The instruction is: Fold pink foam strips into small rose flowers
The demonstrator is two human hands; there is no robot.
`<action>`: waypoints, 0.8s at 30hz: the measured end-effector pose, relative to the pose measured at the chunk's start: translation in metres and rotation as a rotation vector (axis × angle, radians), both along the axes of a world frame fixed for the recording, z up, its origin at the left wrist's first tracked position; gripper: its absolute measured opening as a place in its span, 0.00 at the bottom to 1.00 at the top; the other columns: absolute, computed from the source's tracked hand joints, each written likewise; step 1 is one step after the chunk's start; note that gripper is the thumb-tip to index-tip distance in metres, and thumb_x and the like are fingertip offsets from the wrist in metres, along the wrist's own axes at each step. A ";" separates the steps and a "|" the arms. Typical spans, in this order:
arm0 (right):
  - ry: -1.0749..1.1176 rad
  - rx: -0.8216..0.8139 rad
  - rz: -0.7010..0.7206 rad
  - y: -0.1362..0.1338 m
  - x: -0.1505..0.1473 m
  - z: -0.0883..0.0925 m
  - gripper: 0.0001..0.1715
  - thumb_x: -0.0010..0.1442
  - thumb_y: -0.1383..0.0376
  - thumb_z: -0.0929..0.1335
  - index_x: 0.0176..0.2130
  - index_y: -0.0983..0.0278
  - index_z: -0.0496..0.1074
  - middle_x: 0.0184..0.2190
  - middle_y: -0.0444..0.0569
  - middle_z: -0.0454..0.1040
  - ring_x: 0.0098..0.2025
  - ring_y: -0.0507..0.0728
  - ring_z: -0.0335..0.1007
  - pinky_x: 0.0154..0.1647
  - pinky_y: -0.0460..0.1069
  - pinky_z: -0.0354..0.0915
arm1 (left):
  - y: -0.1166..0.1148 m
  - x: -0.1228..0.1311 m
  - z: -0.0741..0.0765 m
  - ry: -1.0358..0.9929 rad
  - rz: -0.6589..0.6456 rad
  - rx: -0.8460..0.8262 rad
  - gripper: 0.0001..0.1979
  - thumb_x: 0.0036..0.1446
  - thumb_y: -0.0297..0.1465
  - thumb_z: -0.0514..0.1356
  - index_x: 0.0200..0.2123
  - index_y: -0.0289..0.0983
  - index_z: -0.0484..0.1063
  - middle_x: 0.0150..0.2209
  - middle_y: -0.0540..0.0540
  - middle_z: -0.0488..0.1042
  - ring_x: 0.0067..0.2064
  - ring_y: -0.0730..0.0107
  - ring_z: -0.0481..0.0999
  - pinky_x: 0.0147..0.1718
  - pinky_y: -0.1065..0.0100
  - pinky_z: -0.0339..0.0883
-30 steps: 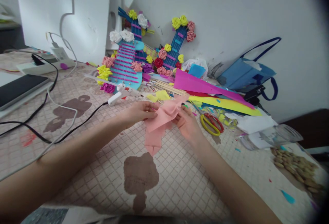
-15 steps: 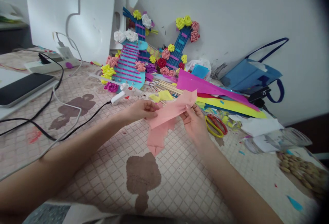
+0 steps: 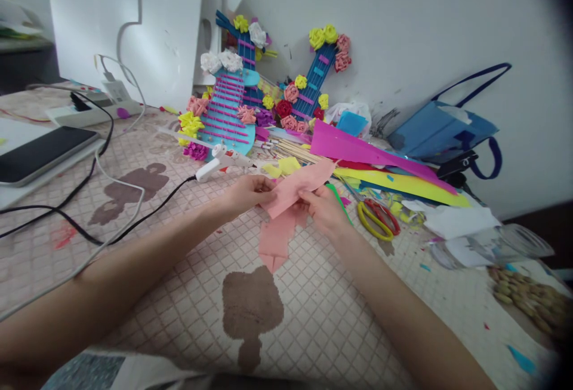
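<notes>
Pink strip (image 3: 293,184): bunched and folded over a second ago, now opened out into a flatter slanting band. Right hand (image 3: 329,208): half a second ago pinching near the strip's far end, now slid in along its lower edge, closer to the left hand (image 3: 248,196); more strip shows beyond the right fingertips. Green piece (image 3: 335,192) beside right hand more exposed; scissors (image 3: 378,220) blades back in sight, hidden half a second ago
</notes>
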State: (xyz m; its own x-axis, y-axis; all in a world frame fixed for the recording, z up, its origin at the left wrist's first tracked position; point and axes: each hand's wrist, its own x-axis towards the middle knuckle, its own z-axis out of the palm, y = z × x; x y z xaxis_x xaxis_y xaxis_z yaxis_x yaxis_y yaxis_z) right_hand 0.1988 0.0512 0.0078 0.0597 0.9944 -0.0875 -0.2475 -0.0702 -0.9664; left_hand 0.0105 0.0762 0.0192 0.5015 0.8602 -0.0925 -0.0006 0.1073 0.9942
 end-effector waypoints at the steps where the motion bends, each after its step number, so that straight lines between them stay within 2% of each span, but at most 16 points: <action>1: 0.000 0.012 -0.001 0.000 0.000 0.001 0.11 0.40 0.66 0.74 0.28 0.63 0.73 0.27 0.43 0.77 0.29 0.52 0.70 0.32 0.48 0.66 | 0.000 0.000 0.000 -0.012 -0.008 -0.007 0.06 0.47 0.26 0.64 0.30 0.31 0.70 0.26 0.50 0.71 0.27 0.78 0.69 0.26 0.74 0.61; 6: 0.018 0.055 -0.001 -0.004 -0.003 0.007 0.12 0.44 0.62 0.73 0.31 0.61 0.72 0.31 0.42 0.77 0.33 0.52 0.71 0.35 0.48 0.67 | 0.000 0.000 -0.002 -0.050 -0.056 -0.013 0.11 0.43 0.26 0.66 0.33 0.31 0.70 0.31 0.47 0.74 0.32 0.74 0.73 0.31 0.71 0.65; 8: -0.048 0.048 0.000 -0.006 -0.004 0.008 0.12 0.46 0.59 0.73 0.31 0.62 0.71 0.27 0.41 0.75 0.28 0.50 0.69 0.29 0.46 0.65 | -0.001 0.001 -0.003 -0.053 -0.055 0.003 0.12 0.43 0.26 0.66 0.33 0.32 0.69 0.32 0.46 0.74 0.33 0.73 0.73 0.31 0.71 0.65; 11: -0.163 0.020 0.014 -0.010 -0.003 0.009 0.15 0.46 0.58 0.74 0.26 0.63 0.68 0.16 0.37 0.67 0.17 0.47 0.58 0.16 0.44 0.53 | -0.002 0.003 -0.002 -0.048 -0.056 0.036 0.12 0.42 0.27 0.66 0.32 0.32 0.69 0.31 0.47 0.74 0.32 0.73 0.73 0.31 0.71 0.65; 14: -0.176 0.017 0.048 -0.014 -0.002 0.011 0.16 0.46 0.58 0.75 0.23 0.63 0.66 0.11 0.35 0.61 0.14 0.45 0.52 0.13 0.44 0.46 | -0.005 0.004 0.001 0.003 -0.044 0.089 0.10 0.43 0.28 0.64 0.30 0.33 0.68 0.28 0.50 0.71 0.29 0.75 0.70 0.28 0.72 0.62; 18: -0.085 0.045 0.107 -0.016 -0.004 0.014 0.15 0.44 0.59 0.76 0.24 0.64 0.69 0.14 0.37 0.65 0.16 0.46 0.57 0.16 0.43 0.53 | -0.009 0.004 0.004 0.162 0.003 0.176 0.09 0.46 0.31 0.62 0.23 0.35 0.63 0.21 0.54 0.63 0.24 0.76 0.64 0.23 0.73 0.55; 21: 0.017 0.074 0.110 -0.015 -0.006 0.015 0.15 0.42 0.59 0.77 0.28 0.63 0.72 0.21 0.41 0.72 0.22 0.48 0.65 0.22 0.44 0.61 | -0.011 0.005 0.005 0.178 -0.041 0.190 0.08 0.47 0.32 0.60 0.24 0.35 0.64 0.21 0.54 0.62 0.23 0.76 0.63 0.22 0.73 0.53; 24: 0.075 0.096 0.081 -0.015 -0.008 0.015 0.15 0.45 0.56 0.75 0.29 0.61 0.73 0.25 0.40 0.74 0.26 0.48 0.67 0.28 0.45 0.64 | -0.013 0.005 0.007 0.198 -0.007 0.213 0.07 0.45 0.30 0.61 0.24 0.35 0.65 0.21 0.55 0.60 0.23 0.78 0.60 0.22 0.73 0.50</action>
